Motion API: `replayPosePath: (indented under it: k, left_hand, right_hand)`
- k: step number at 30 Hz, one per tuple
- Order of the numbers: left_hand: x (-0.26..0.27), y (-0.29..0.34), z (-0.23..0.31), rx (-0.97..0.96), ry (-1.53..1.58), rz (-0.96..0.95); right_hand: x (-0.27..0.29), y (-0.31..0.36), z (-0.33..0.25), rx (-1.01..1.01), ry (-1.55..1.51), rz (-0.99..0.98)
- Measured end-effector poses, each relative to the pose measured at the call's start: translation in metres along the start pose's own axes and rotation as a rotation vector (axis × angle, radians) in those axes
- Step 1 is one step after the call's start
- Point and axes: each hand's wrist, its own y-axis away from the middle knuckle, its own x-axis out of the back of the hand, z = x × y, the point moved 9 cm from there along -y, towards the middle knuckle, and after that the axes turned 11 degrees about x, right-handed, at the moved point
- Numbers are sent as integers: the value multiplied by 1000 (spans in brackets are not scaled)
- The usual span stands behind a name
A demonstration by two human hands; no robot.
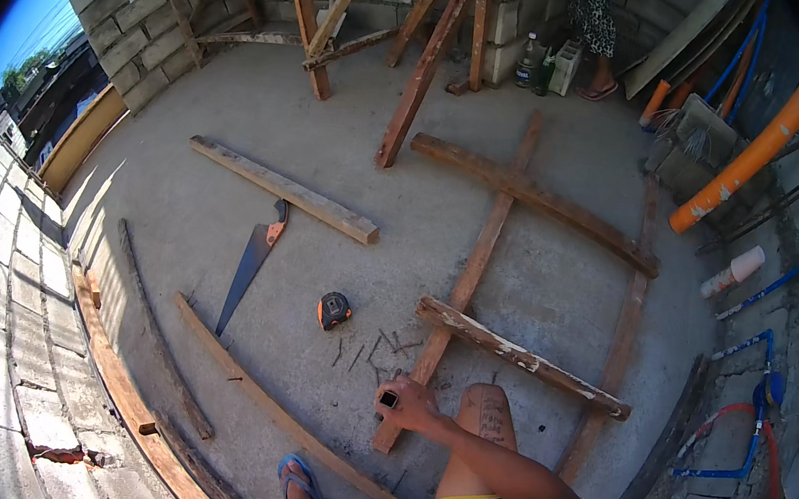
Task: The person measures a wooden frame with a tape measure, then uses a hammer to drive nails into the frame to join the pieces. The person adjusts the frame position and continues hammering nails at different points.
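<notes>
My right hand reaches in from the lower right, across my bent knee. Its fingers are closed around a small dark, square-ended thing with a pale rim; its kind is unclear. This hand is over the near end of a long brown timber. Two crosspieces, a far one and a paint-flecked near one, lie across that timber and a second long timber. Several loose nails are scattered beside the hand. A black-and-orange tape measure rests just beyond them. My left hand is out of view.
A handsaw touches a short timber on the left. Long wood strips lie nearer me. Propped posts and bottles stand at the back, near another person's leg. An orange pipe leans at right.
</notes>
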Motion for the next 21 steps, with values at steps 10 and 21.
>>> replayPosePath:
  k: [10, 21]
  left_hand:
    - [125, -111, 195, -1347, -326, 217]
    - [30, -175, 232, -1568, -458, -436]
  right_hand:
    - [12, -18, -29, -34, 140, 346]
    - [-18, -10, 17, -197, -435, 1040]
